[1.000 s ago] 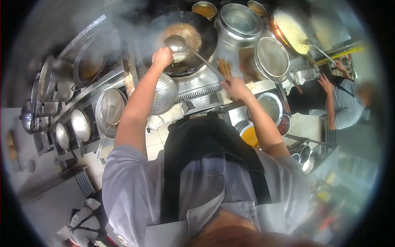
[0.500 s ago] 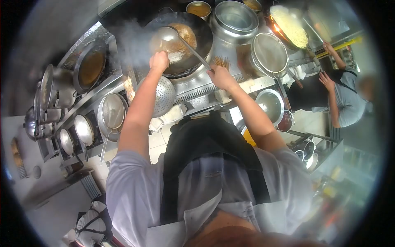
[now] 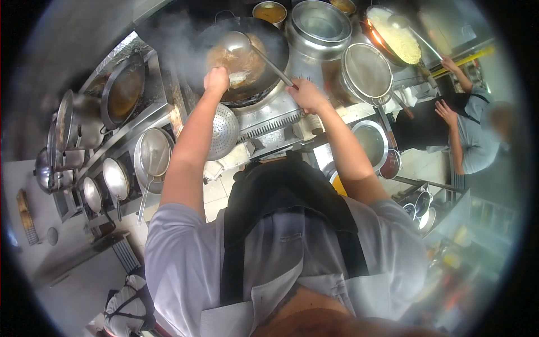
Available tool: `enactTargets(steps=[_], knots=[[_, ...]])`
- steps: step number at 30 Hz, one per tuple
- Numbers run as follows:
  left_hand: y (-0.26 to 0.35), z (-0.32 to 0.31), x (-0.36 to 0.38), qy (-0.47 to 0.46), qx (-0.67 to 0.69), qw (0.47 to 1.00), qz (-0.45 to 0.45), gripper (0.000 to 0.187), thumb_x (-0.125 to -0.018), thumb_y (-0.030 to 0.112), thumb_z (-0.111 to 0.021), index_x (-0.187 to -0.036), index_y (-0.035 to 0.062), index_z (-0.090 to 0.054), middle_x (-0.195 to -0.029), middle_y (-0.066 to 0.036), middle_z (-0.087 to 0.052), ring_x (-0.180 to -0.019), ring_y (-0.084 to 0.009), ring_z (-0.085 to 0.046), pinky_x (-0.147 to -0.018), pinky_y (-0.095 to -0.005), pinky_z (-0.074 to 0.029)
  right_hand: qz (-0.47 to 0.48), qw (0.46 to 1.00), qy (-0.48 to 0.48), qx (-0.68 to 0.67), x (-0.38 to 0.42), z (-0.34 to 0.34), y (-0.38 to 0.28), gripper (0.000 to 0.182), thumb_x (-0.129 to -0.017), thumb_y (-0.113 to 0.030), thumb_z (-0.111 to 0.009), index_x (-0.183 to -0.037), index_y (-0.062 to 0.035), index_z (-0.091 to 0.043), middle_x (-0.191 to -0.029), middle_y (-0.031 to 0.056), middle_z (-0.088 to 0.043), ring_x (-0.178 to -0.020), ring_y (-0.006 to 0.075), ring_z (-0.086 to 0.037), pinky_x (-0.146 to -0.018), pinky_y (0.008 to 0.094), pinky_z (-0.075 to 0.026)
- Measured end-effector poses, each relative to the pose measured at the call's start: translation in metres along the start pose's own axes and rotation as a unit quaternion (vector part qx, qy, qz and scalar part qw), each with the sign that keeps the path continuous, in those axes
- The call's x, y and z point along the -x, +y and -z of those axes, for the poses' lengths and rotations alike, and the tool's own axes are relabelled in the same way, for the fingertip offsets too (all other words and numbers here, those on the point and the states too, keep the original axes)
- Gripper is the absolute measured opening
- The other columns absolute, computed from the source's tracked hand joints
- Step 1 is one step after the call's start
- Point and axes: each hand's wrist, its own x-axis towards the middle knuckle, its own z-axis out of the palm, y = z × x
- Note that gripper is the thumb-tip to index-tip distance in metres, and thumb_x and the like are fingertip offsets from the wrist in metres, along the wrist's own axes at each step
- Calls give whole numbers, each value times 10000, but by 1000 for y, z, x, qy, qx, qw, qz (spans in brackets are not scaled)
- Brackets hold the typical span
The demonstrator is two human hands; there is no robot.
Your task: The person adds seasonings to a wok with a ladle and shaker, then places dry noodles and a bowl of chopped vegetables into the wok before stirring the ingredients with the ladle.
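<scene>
A black wok (image 3: 275, 42) with brown food steams on the burner at the top middle. My left hand (image 3: 216, 80) is closed on the wok's near rim, apparently on its handle. My right hand (image 3: 306, 93) grips the long handle of a steel ladle (image 3: 234, 40), whose bowl hangs over the food in the wok. A perforated steel skimmer (image 3: 223, 130) hangs just below the wok, between my arms.
A large steel pot (image 3: 320, 22) and a mesh strainer (image 3: 368, 67) stand right of the wok. Another person (image 3: 471, 140) at the right stirs noodles in a second wok (image 3: 396, 36). Pans and lids (image 3: 151, 151) line the left counter.
My right hand has pulled the ladle handle left and up, and the ladle bowl now sits higher over the wok. The view has shifted slightly. The other person's arm has risen toward the noodle wok.
</scene>
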Motion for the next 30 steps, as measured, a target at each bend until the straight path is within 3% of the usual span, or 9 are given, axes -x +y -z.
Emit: enactTargets(steps=[8, 13, 15, 17, 18, 21, 25, 27, 30], knots=[[12, -3, -11, -52, -26, 998, -9, 259, -899, 100, -536, -1067, 71, -730, -1158, -194, -688, -1076, -359, -671, -887, -443, -558, 94, 993, 65, 39, -13, -12, 42, 333, -966, -247, -568, -1146, 31, -609, -710, 245, -662, -437, 316, -616, -436, 431, -498], [13, -7, -16, -44, -3, 999, 7, 280, -917, 119, -512, -1091, 65, -725, -1164, -182, -689, -1092, -346, -667, -900, -449, -554, 31, 997, 23, 60, 19, -6, 16, 366, -959, -260, -575, -1171, 38, -600, -740, 265, -671, -489, 349, -643, -517, 453, -532], [11, -9, -14, -58, -3, 998, -2, 284, -918, 112, -508, -1095, 67, -725, -1172, -179, -687, -1096, -345, -665, -901, -451, -553, -37, 999, -29, 25, 20, -6, 20, 365, -952, -258, -585, -1160, 42, -599, -796, 289, -675, -649, 413, -680, -653, 483, -553], [9, -6, -17, -64, -5, 998, -8, 288, -918, 106, -504, -1099, 69, -725, -1179, -175, -685, -1100, -344, -664, -902, -452, -552, 117, 974, 115, 159, 12, -17, 36, 343, -946, -250, -594, -1140, 32, -599, -846, 304, -673, -816, 469, -665, -766, 504, -536], [8, -8, -18, -71, -12, 997, -11, 292, -919, 101, -499, -1101, 72, -726, -1187, -173, -682, -1101, -344, -662, -903, -452, -551, 80, 986, 89, 113, 25, -13, 23, 331, -943, -251, -601, -1139, 15, -608, -881, 314, -667, -925, 500, -627, -833, 518, -506], [5, -17, -17, -64, 3, 998, -18, 298, -922, 97, -490, -1104, 73, -725, -1197, -172, -677, -1103, -346, -661, -906, -452, -547, 80, 991, 53, 91, 42, -2, 20, 338, -952, -253, -596, -1135, 29, -630, -826, 235, -690, -686, 359, -687, -670, 441, -539], [-5, -41, -31, -23, 18, 998, -50, 298, -926, 96, -486, -1107, 64, -721, -1193, -177, -678, -1099, -350, -661, -910, -454, -543, -41, 996, -44, 68, 49, -7, 13, 334, -956, -240, -593, -1142, 37, -614, -847, 222, -698, -656, 360, -680, -638, 444, -539], [-3, -38, -34, -37, 14, 998, -43, 298, -930, 96, -484, -1108, 63, -720, -1190, -176, -680, -1099, -350, -662, -911, -455, -542, 159, 972, 95, 145, 33, -24, 37, 343, -950, -253, -588, -1163, 16, -604, -858, 304, -663, -818, 466, -660, -773, 499, -517], [-1, -35, -32, -48, 14, 998, -23, 296, -934, 99, -483, -1109, 60, -719, -1183, -179, -682, -1098, -351, -662, -911, -455, -543, 129, 983, 81, 105, 42, -21, 34, 345, -952, -258, -585, -1166, 12, -605, -846, 303, -663, -789, 455, -665, -758, 495, -518]])
